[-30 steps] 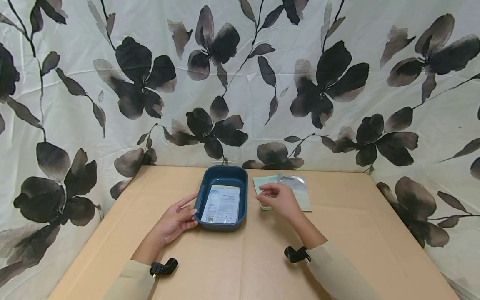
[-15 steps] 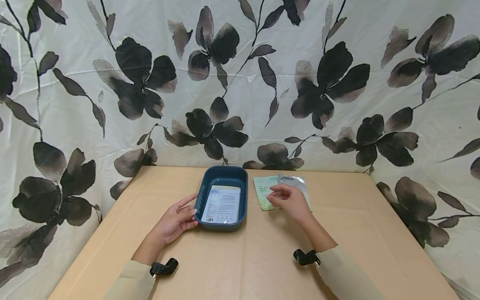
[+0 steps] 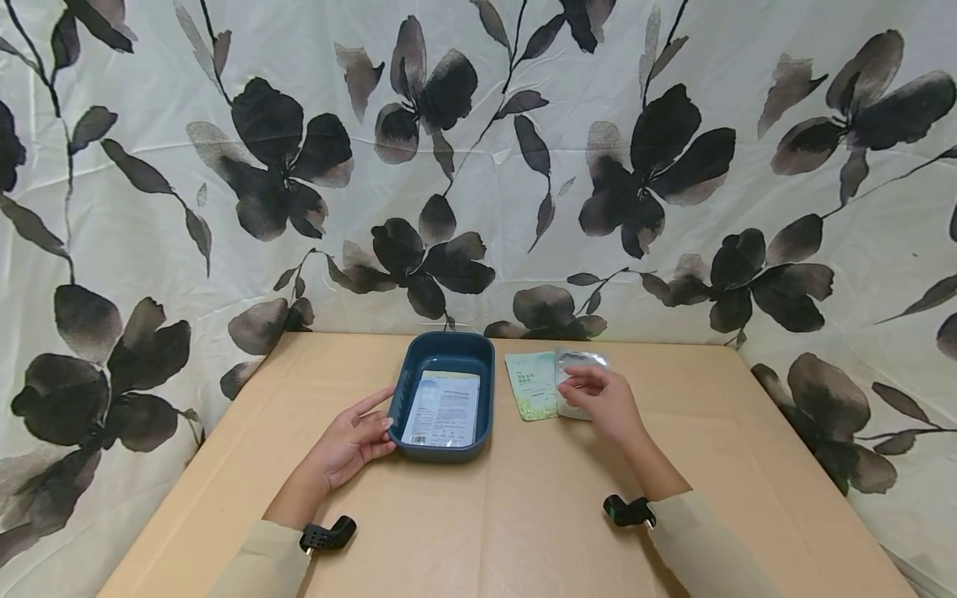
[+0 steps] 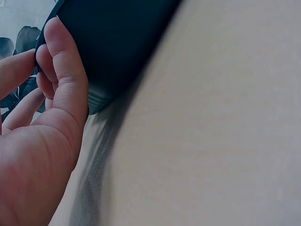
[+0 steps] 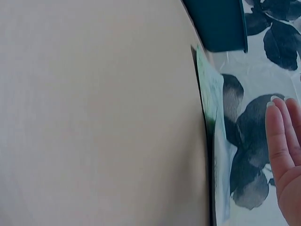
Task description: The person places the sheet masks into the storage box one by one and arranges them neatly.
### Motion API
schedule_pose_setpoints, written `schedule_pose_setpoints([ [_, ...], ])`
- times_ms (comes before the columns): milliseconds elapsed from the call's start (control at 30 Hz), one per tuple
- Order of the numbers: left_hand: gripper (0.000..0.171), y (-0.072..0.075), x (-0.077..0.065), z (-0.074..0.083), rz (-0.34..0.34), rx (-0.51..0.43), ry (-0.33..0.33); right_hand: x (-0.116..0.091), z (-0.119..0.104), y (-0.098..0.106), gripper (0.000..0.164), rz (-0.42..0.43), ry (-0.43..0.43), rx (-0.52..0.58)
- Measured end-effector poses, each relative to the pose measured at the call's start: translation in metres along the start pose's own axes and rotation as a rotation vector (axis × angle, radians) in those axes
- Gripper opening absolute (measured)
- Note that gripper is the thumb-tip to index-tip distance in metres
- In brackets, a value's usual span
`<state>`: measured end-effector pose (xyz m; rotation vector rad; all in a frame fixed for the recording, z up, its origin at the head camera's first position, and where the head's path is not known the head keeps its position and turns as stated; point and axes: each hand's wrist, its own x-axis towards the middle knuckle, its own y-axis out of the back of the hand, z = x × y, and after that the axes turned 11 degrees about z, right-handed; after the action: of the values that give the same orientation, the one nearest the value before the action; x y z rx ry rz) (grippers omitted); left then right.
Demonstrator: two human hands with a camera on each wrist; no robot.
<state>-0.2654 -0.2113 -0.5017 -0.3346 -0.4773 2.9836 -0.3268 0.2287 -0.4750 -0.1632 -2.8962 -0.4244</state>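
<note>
My left hand (image 3: 350, 444) pinches the left rim of a dark blue rectangular plastic container (image 3: 441, 454). In the left wrist view the thumb (image 4: 65, 70) lies over the container's rim, with the other fingers on the outer side. A white printed packet (image 3: 443, 407) lies flat inside the container. My right hand (image 3: 606, 405) hovers over a silver packet (image 3: 574, 358), partly hiding it, and holds nothing. Its fingers are extended and loose; the right wrist view shows them apart from the packets. Left of the silver packet lies a pale green printed packet (image 3: 532, 386).
The table (image 3: 478, 531) has a tan covering. Behind and beside it hangs a white cloth with dark flowers (image 3: 523, 166). Each wrist carries a black camera, the left one (image 3: 327, 533) and the right one (image 3: 628, 511).
My right hand has moved rightward from the green packet to over the silver packet, uncovering the green one. The left hand and container stay in place.
</note>
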Motion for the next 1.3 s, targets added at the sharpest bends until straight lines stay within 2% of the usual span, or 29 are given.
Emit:
schedule_pose_setpoints([
  [367, 0.068, 0.002, -0.001, -0.002, 0.003, 0.0, 0.003, 0.011, 0.006, 0.018, 0.044, 0.055, -0.026, -0.028],
  [633, 0.067, 0.003, 0.001, -0.003, 0.002, 0.002, -0.004, 0.025, 0.014, 0.03, 0.041, 0.099, -0.01, -0.059],
  [933, 0.069, 0.002, 0.002, -0.004, 0.003, -0.007, 0.003, 0.037, 0.019, 0.039, 0.043, 0.128, -0.026, -0.126],
  [1300, 0.069, 0.003, 0.002, -0.004, 0.008, -0.007, 0.002, 0.052, 0.024, 0.045, 0.044, 0.147, -0.025, -0.148],
])
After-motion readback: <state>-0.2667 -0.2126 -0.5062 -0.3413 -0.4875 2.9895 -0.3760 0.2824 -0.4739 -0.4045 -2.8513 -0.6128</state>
